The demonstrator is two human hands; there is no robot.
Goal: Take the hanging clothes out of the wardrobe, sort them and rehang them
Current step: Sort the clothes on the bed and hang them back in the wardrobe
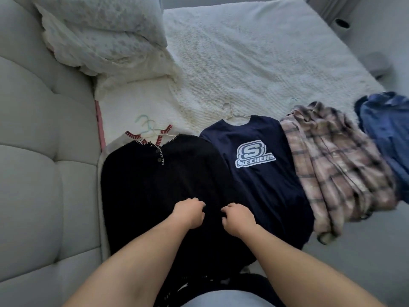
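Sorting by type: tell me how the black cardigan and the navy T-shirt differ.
The black cardigan is fuzzy, buttoned and stitch-edged; the navy T-shirt is smooth with a printed logo. Both hands, left hand and right hand, grip the cardigan; the T-shirt lies untouched. Both are dark and lie flat.

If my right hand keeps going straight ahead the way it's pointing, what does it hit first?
Probably the black cardigan that the right hand is already on; further along, its buttoned neckline, though depth is hard to judge.
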